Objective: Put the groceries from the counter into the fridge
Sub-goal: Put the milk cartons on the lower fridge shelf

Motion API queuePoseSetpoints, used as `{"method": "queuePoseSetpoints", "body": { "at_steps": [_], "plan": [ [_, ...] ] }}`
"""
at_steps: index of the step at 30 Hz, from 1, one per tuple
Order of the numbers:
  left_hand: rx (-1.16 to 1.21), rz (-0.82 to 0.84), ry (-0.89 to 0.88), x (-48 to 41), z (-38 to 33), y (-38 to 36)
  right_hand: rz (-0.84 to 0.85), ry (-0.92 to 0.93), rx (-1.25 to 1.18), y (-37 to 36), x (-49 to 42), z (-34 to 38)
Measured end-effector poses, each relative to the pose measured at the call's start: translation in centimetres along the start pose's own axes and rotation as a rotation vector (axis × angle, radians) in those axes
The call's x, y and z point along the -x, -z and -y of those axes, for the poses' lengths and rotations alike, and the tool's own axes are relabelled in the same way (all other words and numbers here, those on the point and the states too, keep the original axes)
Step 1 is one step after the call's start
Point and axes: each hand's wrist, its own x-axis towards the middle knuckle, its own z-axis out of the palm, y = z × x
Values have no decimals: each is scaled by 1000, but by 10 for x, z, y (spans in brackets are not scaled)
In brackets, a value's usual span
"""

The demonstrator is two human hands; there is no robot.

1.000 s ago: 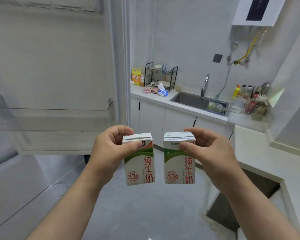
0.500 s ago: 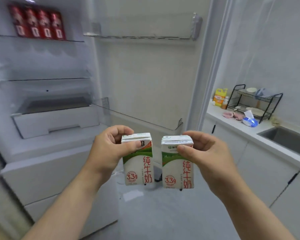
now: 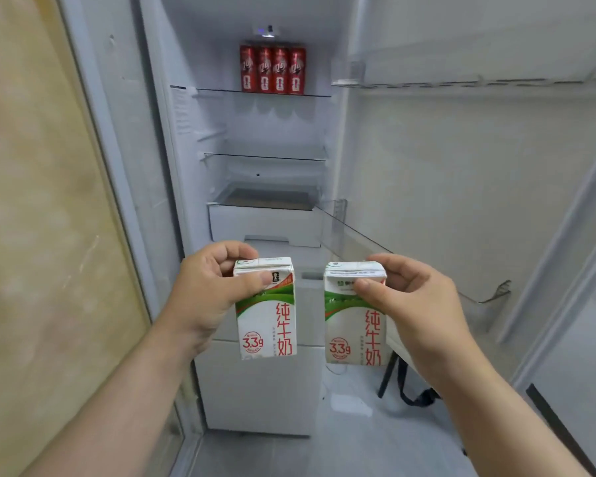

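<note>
My left hand (image 3: 207,294) grips a white and green milk carton (image 3: 267,321) by its top, upright. My right hand (image 3: 417,304) pinches a second, matching milk carton (image 3: 355,325) the same way. Both cartons hang side by side in front of the open fridge (image 3: 265,215), below its glass shelves (image 3: 262,157). The fridge interior is straight ahead, with a white drawer (image 3: 262,225) just above my hands.
Several red cans (image 3: 272,68) stand at the back of the top shelf. The open fridge door with its clear bins (image 3: 468,80) fills the right side. A yellowish wall (image 3: 31,201) is on the left. Dark stand legs (image 3: 399,383) rest on the grey floor.
The view has swung left from the sink counter to face the fridge interior. Both hands keep holding the cartons, which now sit a little farther apart.
</note>
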Motion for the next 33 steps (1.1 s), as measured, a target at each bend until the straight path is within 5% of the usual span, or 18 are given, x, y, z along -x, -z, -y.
{"method": "queuePoseSetpoints", "body": {
  "at_steps": [14,33],
  "plan": [
    [32,-110,5,-112,23,82,97,-19,-6,-104,-118,-29],
    [29,-136,4,-330,49,152,-19,56,-12,-230,-307,-54]
  ]
}}
